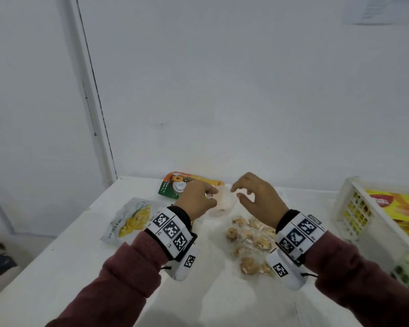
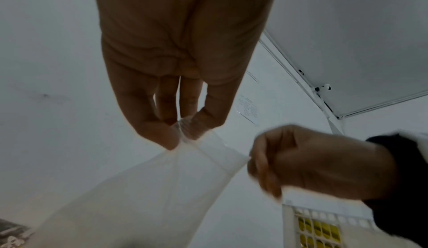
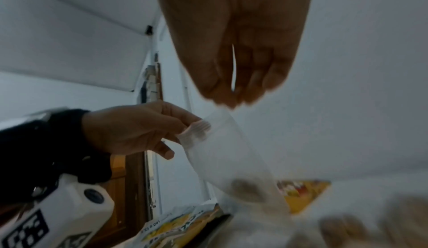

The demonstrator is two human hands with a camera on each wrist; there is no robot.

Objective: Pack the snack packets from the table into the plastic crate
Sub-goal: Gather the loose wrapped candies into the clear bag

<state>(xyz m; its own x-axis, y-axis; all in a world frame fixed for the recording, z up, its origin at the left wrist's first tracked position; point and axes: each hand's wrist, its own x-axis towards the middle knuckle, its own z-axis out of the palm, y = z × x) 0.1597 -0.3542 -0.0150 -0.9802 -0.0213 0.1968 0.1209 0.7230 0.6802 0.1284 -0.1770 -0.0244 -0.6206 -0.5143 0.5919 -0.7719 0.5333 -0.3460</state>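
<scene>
My left hand (image 1: 210,194) (image 2: 180,134) pinches the top edge of a clear plastic packet (image 1: 222,205) (image 2: 162,188) held up above the table. My right hand (image 1: 236,192) (image 3: 231,101), blurred in the wrist views, has its fingertips gathered on the packet's other top corner, so the edge stretches between both hands. The packet (image 3: 231,151) hangs down with something brownish at its bottom. The white plastic crate (image 1: 354,208) stands at the right with yellow packets (image 1: 397,204) inside.
On the white table (image 1: 80,267) lie a clear bag of brown snacks (image 1: 250,246) under my right wrist, a white pouch with yellow print (image 1: 130,220) at the left, and an orange-green packet (image 1: 182,185) by the back wall.
</scene>
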